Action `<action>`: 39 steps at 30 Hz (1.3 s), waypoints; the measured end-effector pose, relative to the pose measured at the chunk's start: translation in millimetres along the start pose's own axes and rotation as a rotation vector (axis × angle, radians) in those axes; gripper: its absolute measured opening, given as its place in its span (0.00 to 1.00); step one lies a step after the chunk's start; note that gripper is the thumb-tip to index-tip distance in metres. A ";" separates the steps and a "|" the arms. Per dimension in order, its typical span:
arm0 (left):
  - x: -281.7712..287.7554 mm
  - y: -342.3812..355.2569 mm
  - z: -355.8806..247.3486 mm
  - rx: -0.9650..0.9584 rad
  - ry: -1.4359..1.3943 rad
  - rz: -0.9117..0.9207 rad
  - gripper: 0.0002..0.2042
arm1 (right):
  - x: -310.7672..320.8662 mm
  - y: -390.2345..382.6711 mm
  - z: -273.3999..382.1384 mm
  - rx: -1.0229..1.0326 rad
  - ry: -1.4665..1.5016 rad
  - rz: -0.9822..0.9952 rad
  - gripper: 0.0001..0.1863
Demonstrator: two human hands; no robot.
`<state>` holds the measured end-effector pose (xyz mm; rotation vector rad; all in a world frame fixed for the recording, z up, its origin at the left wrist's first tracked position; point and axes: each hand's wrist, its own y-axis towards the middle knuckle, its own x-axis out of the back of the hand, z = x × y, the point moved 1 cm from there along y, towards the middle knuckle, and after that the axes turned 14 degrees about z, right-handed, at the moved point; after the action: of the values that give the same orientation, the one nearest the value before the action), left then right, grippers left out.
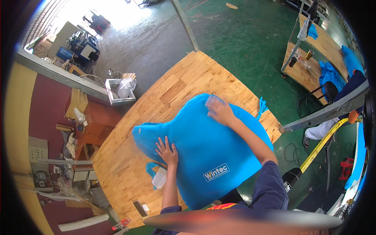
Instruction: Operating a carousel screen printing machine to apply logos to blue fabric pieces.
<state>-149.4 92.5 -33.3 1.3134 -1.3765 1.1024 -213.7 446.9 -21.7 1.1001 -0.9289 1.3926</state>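
A large bright blue fabric bag [203, 141] with a white printed mark lies spread flat on a wooden table [172, 86]. My left hand [167, 150] rests flat on its near left part, fingers spread. Pressing down on the bag's far edge is my right hand [219, 111], blurred, with the fingers together. Neither hand grips anything. A blue strap end [261, 105] sticks out at the bag's far right.
A small clear plastic packet [159, 178] and a blue scrap lie by my left arm. A dark flat object [139, 208] sits near the table's front edge. A white crate [119, 91] stands beyond the table. Another wooden bench [313, 58] with blue bags stands at right.
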 end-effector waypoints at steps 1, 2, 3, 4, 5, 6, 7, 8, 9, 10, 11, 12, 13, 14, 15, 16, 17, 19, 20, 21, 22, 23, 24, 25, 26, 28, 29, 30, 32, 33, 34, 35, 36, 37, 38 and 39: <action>1.1 2.3 0.2 0.004 0.001 0.001 0.25 | 7.9 -11.7 13.1 0.284 0.080 0.219 0.27; 2.8 5.0 0.8 -0.005 -0.004 -0.010 0.25 | 11.7 -2.3 5.3 0.288 0.082 0.221 0.27; 0.1 3.5 -7.2 -0.029 -0.022 -0.009 0.25 | 21.6 3.7 -23.1 0.019 0.102 0.223 0.27; -3.3 3.9 -12.7 -0.032 -0.028 -0.001 0.25 | 26.1 5.5 -42.0 -0.243 0.122 0.217 0.27; -5.2 4.6 -17.3 -0.041 -0.038 0.001 0.25 | 23.9 0.1 -46.0 -0.249 0.117 0.220 0.27; -4.2 6.1 -14.3 -0.049 -0.039 -0.001 0.25 | 22.3 -1.3 -39.7 -0.320 -0.075 -0.025 0.25; -3.6 5.6 -12.7 -0.051 -0.036 -0.001 0.25 | 21.2 -4.5 -32.8 -0.387 -0.267 -0.272 0.23; -2.6 4.8 -11.6 -0.039 -0.038 -0.008 0.25 | 16.1 -14.5 -22.5 -0.390 -0.263 -0.274 0.23; -0.4 2.4 -5.6 -0.019 -0.036 -0.017 0.25 | 18.3 -28.5 3.0 -0.003 -0.115 -0.178 0.24; 2.9 1.1 1.2 -0.015 -0.029 -0.021 0.25 | 19.9 -36.7 21.4 0.385 0.035 -0.080 0.25; 6.8 0.4 8.4 -0.001 -0.016 -0.029 0.25 | 16.0 -29.3 12.7 0.264 0.060 0.150 0.30; 1.8 0.5 -1.9 -0.016 -0.028 -0.022 0.25 | 10.1 -34.0 -21.2 0.236 0.043 0.150 0.30; -10.5 3.7 -26.7 -0.064 -0.061 -0.008 0.25 | -2.0 -46.3 -80.3 -0.296 -0.065 0.069 0.29; -21.8 6.4 -46.5 -0.094 -0.074 0.014 0.25 | -4.0 -61.9 -119.9 -0.812 -0.165 -0.026 0.29; -20.4 5.9 -34.1 -0.072 -0.044 0.018 0.25 | 0.2 -65.6 -96.8 -0.694 -0.150 -0.205 0.26; -12.9 4.5 -13.1 -0.052 -0.019 0.010 0.25 | 6.9 -70.8 -54.5 -0.676 -0.123 -0.200 0.26; -5.9 3.2 2.4 -0.023 -0.015 -0.009 0.25 | 22.4 -82.0 -7.3 -0.219 -0.023 -0.108 0.26; -5.7 1.6 -0.5 -0.044 -0.037 -0.002 0.25 | 39.7 -123.5 12.9 0.182 0.050 -0.015 0.27; -5.8 1.5 -2.3 -0.028 -0.033 0.005 0.25 | 42.7 -145.6 7.9 0.137 0.075 0.021 0.26; -3.9 3.1 -4.6 -0.011 -0.033 0.007 0.25 | 48.0 -166.8 -0.4 0.094 0.096 0.052 0.26; -3.8 4.3 -10.6 -0.038 -0.047 0.017 0.25 | 46.8 -192.0 -41.0 -0.213 0.286 -0.035 0.26; -6.1 4.9 -17.6 -0.048 -0.035 0.020 0.25 | 40.1 -218.8 -80.1 -0.522 0.471 -0.132 0.26; -7.4 5.0 -18.3 -0.048 -0.017 0.016 0.25 | 36.5 -235.8 -81.8 -0.538 0.460 -0.138 0.26; -8.0 5.5 -16.7 -0.054 0.018 0.020 0.25 | 35.3 -256.0 -75.3 -0.702 0.173 -0.243 0.26; -9.0 5.6 -16.5 -0.079 0.008 0.023 0.25 | 32.8 -276.1 -64.3 -0.857 -0.121 -0.342 0.26; -4.4 5.2 3.2 -0.022 0.058 0.012 0.25 | 24.4 -282.1 12.7 -0.566 0.130 -0.337 0.24; -1.3 2.0 7.0 -0.039 0.064 0.005 0.25 | 27.1 -290.0 61.9 -0.412 0.033 -0.248 0.23; 2.2 -8.6 3.9 -0.063 0.055 0.010 0.25 | 24.2 -302.4 108.0 -0.205 0.062 0.008 0.24; 16.8 -46.3 -23.0 -0.430 -0.052 -0.039 0.24 | -15.6 -360.2 187.0 0.203 0.130 -0.058 0.24; 31.2 -68.2 -26.4 -0.445 -0.059 -0.042 0.24 | -11.9 -377.9 220.6 0.379 0.237 -0.075 0.25; 42.4 -95.5 -42.9 -0.623 -0.208 0.029 0.22 | -23.7 -393.6 228.1 0.348 0.221 -0.081 0.25; 59.4 -124.2 -53.0 -0.791 -0.350 0.098 0.19 | -52.0 -408.5 225.7 -0.046 0.069 -0.011 0.26; 80.5 -150.3 -65.1 -0.924 -0.481 0.210 0.17 | -84.6 -426.8 223.5 -0.441 -0.080 0.065 0.26; 108.2 -176.2 -80.9 -1.054 -0.616 0.323 0.16 | -114.5 -448.4 222.4 -0.742 0.113 -0.121 0.26; 139.2 -206.8 -98.8 -1.181 -0.704 0.428 0.15 | -141.9 -479.1 222.8 -1.054 0.304 -0.321 0.25; 178.3 -230.8 -109.2 -1.305 -0.787 0.532 0.15 | -165.5 -511.1 223.9 -1.123 0.429 0.051 0.24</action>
<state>80.9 158.2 165.8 0.3351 -2.4503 -0.2527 319.2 246.4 -142.4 -0.0671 -1.1649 0.8356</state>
